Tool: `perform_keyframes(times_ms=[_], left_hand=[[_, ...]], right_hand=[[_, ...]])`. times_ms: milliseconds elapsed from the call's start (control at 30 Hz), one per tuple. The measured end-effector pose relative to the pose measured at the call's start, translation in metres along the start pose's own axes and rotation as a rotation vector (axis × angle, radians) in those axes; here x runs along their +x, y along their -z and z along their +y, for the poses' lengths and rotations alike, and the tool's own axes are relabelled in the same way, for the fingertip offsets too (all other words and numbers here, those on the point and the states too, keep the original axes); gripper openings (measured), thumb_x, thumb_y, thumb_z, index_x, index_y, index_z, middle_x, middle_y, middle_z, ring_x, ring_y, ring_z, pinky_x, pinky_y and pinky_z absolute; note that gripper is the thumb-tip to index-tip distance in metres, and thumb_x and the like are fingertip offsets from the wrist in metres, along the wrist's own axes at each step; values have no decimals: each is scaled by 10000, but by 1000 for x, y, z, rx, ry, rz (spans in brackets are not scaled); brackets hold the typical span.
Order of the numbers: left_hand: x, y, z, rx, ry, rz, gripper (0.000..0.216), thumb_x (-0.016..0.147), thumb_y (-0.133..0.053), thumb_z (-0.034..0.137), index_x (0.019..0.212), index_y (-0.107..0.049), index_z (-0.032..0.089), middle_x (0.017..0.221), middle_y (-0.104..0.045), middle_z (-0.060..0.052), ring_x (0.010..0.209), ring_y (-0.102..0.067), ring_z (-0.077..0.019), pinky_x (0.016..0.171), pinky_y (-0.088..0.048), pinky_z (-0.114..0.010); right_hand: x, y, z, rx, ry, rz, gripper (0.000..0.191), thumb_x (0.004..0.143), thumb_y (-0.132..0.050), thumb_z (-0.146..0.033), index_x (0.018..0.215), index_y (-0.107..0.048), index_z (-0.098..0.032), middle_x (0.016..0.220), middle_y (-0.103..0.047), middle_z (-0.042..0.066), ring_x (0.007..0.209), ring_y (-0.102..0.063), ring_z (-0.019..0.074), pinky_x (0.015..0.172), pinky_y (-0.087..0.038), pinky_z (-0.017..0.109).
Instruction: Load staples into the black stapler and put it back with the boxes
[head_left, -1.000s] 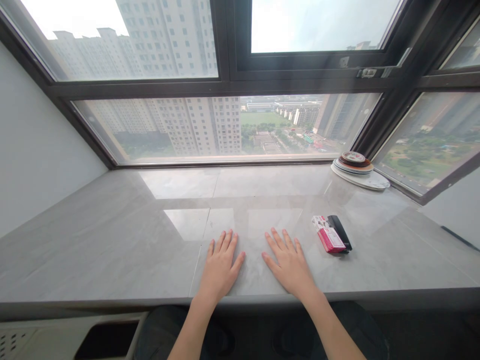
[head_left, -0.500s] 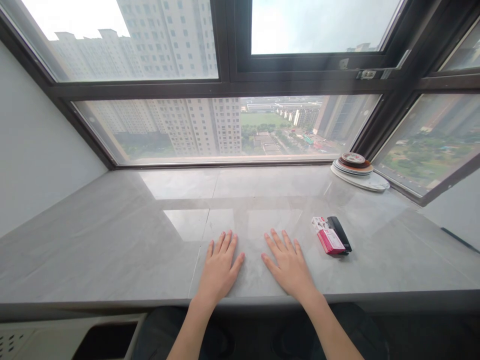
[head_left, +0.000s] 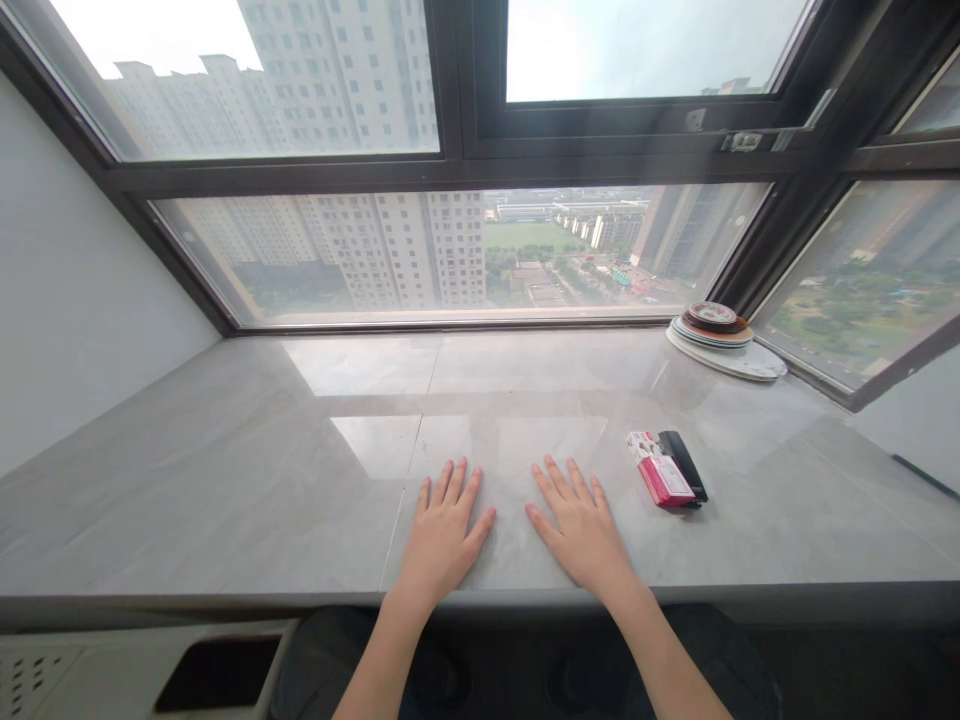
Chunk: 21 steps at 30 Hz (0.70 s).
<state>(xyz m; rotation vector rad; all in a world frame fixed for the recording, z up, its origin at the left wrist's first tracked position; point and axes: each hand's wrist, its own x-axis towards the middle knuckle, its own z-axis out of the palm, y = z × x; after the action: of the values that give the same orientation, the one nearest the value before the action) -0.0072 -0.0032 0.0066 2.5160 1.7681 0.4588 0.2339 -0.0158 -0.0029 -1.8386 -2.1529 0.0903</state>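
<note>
Both palms rest face down on a glossy grey tiled windowsill point(head_left: 247, 500). My left hand point(head_left: 444, 535) lies flat near the front edge, its fingers spread and holding nothing. A short gap to the right, my right hand point(head_left: 581, 530) is flat too, with fingers apart and no object under it that I can see. Nearest to the right hand is a small pink and white box point(head_left: 661, 472). It leans against a black stapler point(head_left: 684, 468), covering part of its left side.
A stack of plates and round mats point(head_left: 712, 330) stands in the far right corner by the window frame point(head_left: 450, 172). A thin dark stick point(head_left: 926, 477) lies at the right wall. Below the front edge, a pale plastic unit point(head_left: 90, 675) sits on the left.
Both hands stay flat in the same place on the sill. The view has shifted very slightly, and the objects keep their positions.
</note>
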Motion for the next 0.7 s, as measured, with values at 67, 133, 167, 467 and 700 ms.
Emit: perform_keyframes(times_ms=[67, 133, 167, 467, 700], left_hand=[[0, 0, 0, 7, 1, -3, 601, 1050, -376, 538, 1617, -307, 350, 1708, -226, -15, 1589, -176, -283, 1269, -190, -575], [0, -1, 0, 10, 2, -3, 599, 1051, -370, 540, 1617, -305, 354, 1707, -227, -12, 1588, -179, -279, 1268, -193, -573], [1, -1, 0, 10, 3, -1, 597, 1051, -370, 539, 1616, -306, 357, 1707, -230, -10, 1588, -182, -279, 1268, -195, -570], [0, 1, 1, 13, 7, -12, 603, 1050, -365, 547, 1617, -302, 351, 1708, -230, -10, 1590, -174, -269, 1272, -186, -552], [0, 2, 2, -38, 11, 1, 639, 1017, -439, 575, 1609, -323, 362, 1699, -261, -13, 1587, -184, -283, 1275, -172, -548]], right_hand=[[0, 0, 0, -6, 0, -5, 630, 1037, -374, -544, 1636, -274, -379, 1714, -193, -36, 1591, -111, 326, 1250, -123, 608], [0, 0, 0, -11, -2, -8, 629, 1037, -370, -545, 1637, -270, -383, 1715, -189, -38, 1591, -109, 324, 1250, -127, 607], [0, 0, 0, -13, -4, -10, 630, 1037, -368, -546, 1637, -267, -384, 1716, -188, -38, 1592, -107, 323, 1250, -129, 606], [0, 3, -1, -29, -15, -27, 635, 1040, -367, -555, 1640, -259, -379, 1717, -181, -47, 1595, -90, 307, 1261, -105, 590], [3, 9, 1, 133, -35, -88, 676, 1008, -448, -556, 1633, -298, -348, 1705, -240, -7, 1596, -89, 311, 1264, -86, 603]])
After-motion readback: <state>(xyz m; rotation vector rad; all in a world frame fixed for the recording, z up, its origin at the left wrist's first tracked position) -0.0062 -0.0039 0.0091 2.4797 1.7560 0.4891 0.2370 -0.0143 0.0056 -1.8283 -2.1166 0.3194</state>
